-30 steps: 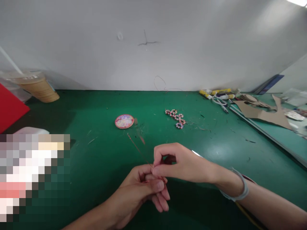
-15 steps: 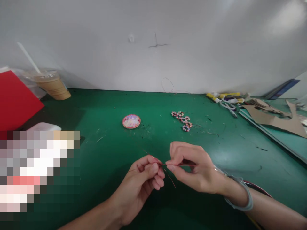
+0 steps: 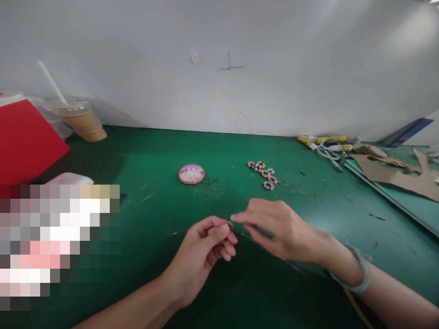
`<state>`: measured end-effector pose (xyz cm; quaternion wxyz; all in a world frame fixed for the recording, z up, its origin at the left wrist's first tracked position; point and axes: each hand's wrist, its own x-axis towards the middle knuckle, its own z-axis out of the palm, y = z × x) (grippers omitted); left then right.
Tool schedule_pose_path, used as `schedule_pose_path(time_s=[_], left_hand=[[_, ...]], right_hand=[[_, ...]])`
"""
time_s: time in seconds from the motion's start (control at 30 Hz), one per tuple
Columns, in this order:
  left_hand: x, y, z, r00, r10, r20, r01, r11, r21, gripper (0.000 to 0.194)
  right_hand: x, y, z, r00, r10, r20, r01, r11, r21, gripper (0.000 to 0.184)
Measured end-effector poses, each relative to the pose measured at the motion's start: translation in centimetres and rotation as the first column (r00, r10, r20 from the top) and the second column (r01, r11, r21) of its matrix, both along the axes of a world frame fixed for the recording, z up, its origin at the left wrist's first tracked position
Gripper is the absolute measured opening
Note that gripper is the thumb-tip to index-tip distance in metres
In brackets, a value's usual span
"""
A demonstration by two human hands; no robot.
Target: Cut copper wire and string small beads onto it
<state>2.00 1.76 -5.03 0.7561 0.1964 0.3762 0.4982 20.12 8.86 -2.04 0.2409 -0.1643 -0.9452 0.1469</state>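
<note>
My left hand [image 3: 202,249] pinches a thin coppery-red wire [image 3: 255,242] between thumb and forefinger. Strands of it stick out to the left, up and away, and down to the right past the other hand. My right hand [image 3: 283,228] is beside the pinch, forefinger stretched out toward the wire and the other fingers apart; whether it touches the wire I cannot tell. Beyond the hands lies a small round dish [image 3: 191,174] of pale, shiny beads with a reddish rim. Right of it rests a strip of beaded flower rings [image 3: 268,172] with fine wire ends.
On the left are a red panel [image 3: 29,141], a tilted plastic cup with a straw [image 3: 84,123] and a white object [image 3: 70,179]. At the right lie glue tubes [image 3: 331,139], pliers-like tool handles [image 3: 329,157], cut cardboard [image 3: 394,171] and a cutting mat's edge [image 3: 391,198]. A grey wall stands behind.
My right hand has let go of the wire, its forefinger now stretched out. The strands now point left, away and lower right. The view has shifted slightly.
</note>
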Motion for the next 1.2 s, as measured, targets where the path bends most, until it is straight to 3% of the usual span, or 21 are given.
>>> schedule_pose_path(time_s=[0.07,0.17,0.23,0.47,0.6,0.7,0.83,0.93,1.1,1.2], left_hand=[[0.1,-0.1,0.2,0.999,-0.041,-0.010,0.041,0.999,0.024,0.012],[0.4,-0.3,0.3,0.997,-0.070,-0.041,0.072,0.997,0.039,0.011],[0.5,-0.5,0.3,0.993,-0.096,-0.072,0.099,0.994,0.045,0.011],[0.7,-1.1,-0.1,0.959,-0.222,-0.178,0.241,0.966,0.090,0.017],[0.8,-1.0,-0.3,0.959,-0.221,-0.179,0.241,0.966,0.096,0.018],[0.7,-0.9,-0.3,0.942,-0.267,-0.203,0.291,0.952,0.098,0.018],[0.5,-0.7,-0.2,0.873,-0.339,-0.350,0.388,0.919,0.076,0.020],[0.7,-0.9,-0.3,0.835,-0.343,-0.429,0.403,0.914,0.053,0.019],[1.4,-1.8,-0.8,0.829,-0.306,-0.469,0.367,0.930,0.041,0.014],[1.5,-1.8,-0.8,0.864,-0.247,-0.439,0.302,0.952,0.057,0.011]], right_hand=[[0.0,0.5,0.4,0.991,-0.133,-0.017,0.122,0.950,-0.287,0.026],[-0.4,0.3,1.0,0.976,-0.217,0.009,0.175,0.766,-0.618,0.018],[-0.8,-0.4,1.3,0.978,-0.209,0.017,0.158,0.682,-0.714,0.014],[-1.4,-1.5,2.0,0.997,-0.066,0.040,0.070,0.544,-0.836,0.011],[-1.3,-1.2,1.9,0.997,-0.071,-0.007,0.033,0.551,-0.834,0.011],[-1.2,-1.0,1.5,0.998,-0.057,-0.011,0.026,0.603,-0.797,0.010],[-1.3,-1.2,1.2,0.999,-0.035,0.035,0.050,0.675,-0.736,0.011],[-1.4,-1.7,1.4,0.996,-0.066,0.067,0.094,0.696,-0.712,0.012],[-2.2,-2.6,1.5,0.985,-0.138,0.108,0.171,0.622,-0.764,0.012],[-2.5,-2.5,1.3,0.972,-0.214,0.092,0.199,0.560,-0.804,0.009]])
